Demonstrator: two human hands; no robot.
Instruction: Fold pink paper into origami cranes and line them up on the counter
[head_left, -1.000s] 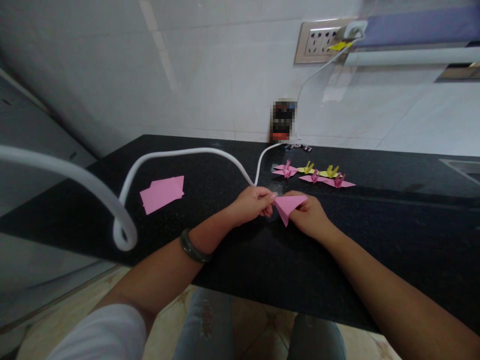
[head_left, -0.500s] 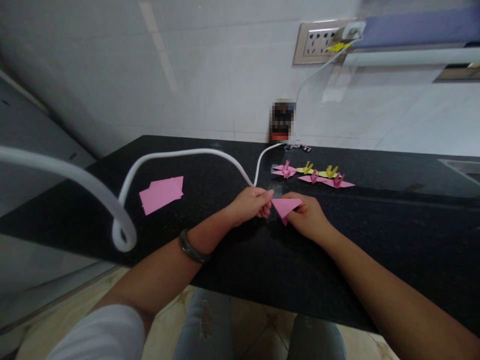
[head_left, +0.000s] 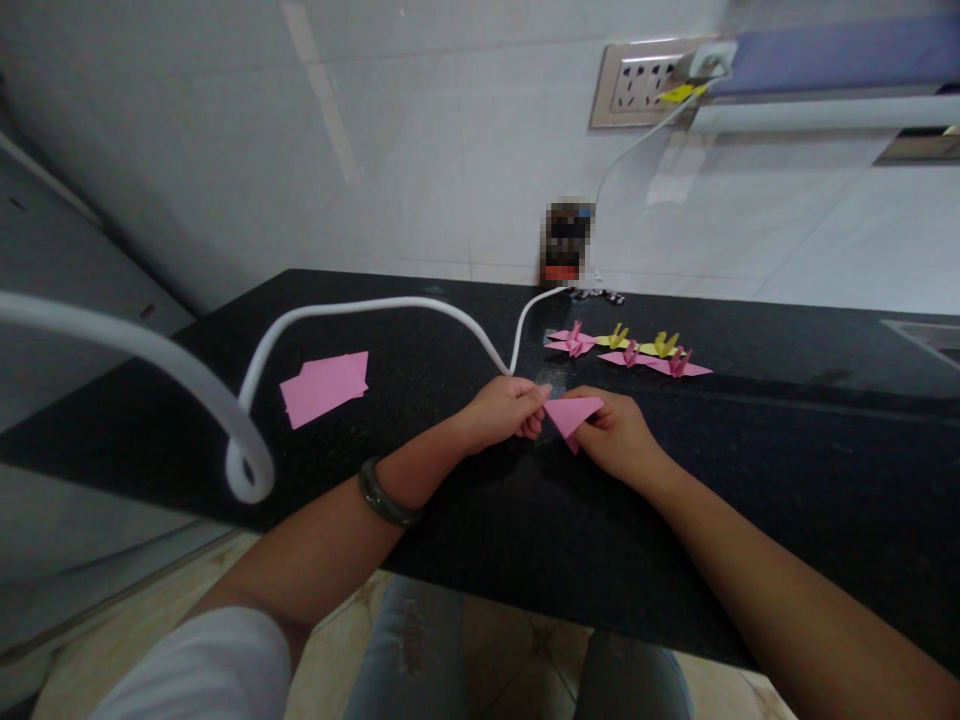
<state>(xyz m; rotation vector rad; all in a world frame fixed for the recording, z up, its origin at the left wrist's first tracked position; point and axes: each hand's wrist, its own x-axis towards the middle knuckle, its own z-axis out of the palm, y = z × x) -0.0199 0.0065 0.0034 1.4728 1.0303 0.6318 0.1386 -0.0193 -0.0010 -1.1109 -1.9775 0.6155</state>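
Observation:
Between my two hands, over the dark countertop (head_left: 480, 540), is a folded pink sheet of origami paper (head_left: 571, 416), roughly triangular with one point downward. My left hand (head_left: 508, 410) pinches its left corner between thumb and fingers. From the other side my right hand (head_left: 616, 430) grips the paper, thumb in front and fingers partly hidden behind it. Several folded paper cranes, pink (head_left: 679, 364) and yellow (head_left: 663, 345), sit just beyond my right hand. A few flat pink paper sheets (head_left: 326, 388) lie overlapped to the left.
A thick white flexible tube (head_left: 397, 302) loops across the left of the counter and in front of it. At the wall stands a pixelated object (head_left: 568, 242), with a cable (head_left: 619, 158) running up to a socket panel (head_left: 637, 85).
The view shifts very slightly. Both hands keep hold of the folded pink paper in almost the same place, its lower point moved slightly right.

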